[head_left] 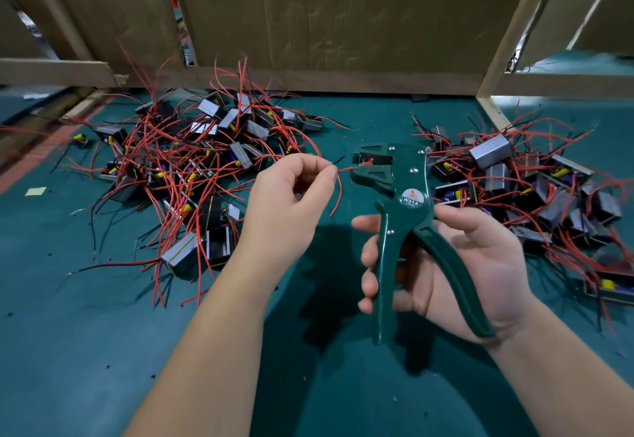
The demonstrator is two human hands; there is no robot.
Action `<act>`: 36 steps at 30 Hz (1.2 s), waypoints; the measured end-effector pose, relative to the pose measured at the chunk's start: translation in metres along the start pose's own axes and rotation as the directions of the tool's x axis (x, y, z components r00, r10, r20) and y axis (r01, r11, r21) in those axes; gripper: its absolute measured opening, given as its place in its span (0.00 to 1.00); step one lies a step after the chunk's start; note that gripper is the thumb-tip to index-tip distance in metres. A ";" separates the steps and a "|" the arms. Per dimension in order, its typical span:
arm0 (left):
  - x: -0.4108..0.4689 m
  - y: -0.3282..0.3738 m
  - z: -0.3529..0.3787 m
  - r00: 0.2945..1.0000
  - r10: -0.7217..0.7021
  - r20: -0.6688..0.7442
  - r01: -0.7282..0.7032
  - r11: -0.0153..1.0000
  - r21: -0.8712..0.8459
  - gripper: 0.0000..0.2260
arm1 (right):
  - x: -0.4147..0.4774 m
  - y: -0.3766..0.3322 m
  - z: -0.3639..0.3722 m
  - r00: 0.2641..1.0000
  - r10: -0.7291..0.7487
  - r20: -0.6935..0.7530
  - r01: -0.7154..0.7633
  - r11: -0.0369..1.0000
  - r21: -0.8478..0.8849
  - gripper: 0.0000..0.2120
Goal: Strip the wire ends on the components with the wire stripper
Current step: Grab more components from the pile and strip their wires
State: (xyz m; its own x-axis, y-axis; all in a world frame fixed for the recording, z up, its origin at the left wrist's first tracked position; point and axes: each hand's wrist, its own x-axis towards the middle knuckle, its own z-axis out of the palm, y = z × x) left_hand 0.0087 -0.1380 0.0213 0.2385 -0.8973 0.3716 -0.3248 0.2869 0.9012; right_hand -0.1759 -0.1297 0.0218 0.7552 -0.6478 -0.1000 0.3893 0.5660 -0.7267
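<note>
At the centre of the frame, a red wire (344, 169) runs into the open jaws of the green wire stripper (411, 196). The left hand (288, 203) pinches the wire between thumb and forefinger. The right hand (473, 265) curls round the stripper's handles, which are spread. Tangled component piles lie on the green mat (103, 333), one at middle left (192, 162) and one at middle right (535, 196). Cardboard (326, 14) stands behind them.

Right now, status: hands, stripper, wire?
Left hand pinches red wire. Right hand grips wire stripper, handles spread. Wire tip at its open head; nothing blocking.
</note>
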 end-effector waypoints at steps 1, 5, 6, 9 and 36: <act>0.000 0.000 0.000 1.000 0.020 -0.014 -0.020 1.000 0.013 0.08 | 0.000 0.000 0.000 1.000 0.006 0.020 -0.006 1.000 0.001 0.31; -0.001 0.001 -0.002 0.996 0.071 -0.044 -0.071 0.997 0.003 0.05 | 0.000 0.001 0.000 0.999 0.038 0.034 -0.037 0.999 -0.019 0.29; -0.001 0.001 -0.002 0.996 0.083 -0.042 -0.083 0.997 0.003 0.05 | 0.000 0.002 0.000 0.998 0.045 0.037 -0.044 0.999 -0.023 0.29; -0.002 0.002 -0.001 0.994 0.104 -0.035 -0.104 0.995 0.000 0.05 | 0.000 0.003 0.001 0.998 0.051 0.048 -0.050 0.999 -0.021 0.28; -0.007 0.006 0.003 0.982 0.117 0.145 -0.111 0.993 -0.048 0.10 | 0.004 0.014 0.012 0.946 -0.023 -0.323 -0.028 0.988 -0.153 0.25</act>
State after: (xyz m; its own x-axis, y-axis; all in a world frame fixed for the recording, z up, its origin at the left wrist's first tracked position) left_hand 0.0017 -0.1306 0.0236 0.0631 -0.8966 0.4382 -0.3047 0.4008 0.8640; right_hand -0.1610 -0.1184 0.0193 0.5354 -0.7908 -0.2968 0.2829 0.4990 -0.8192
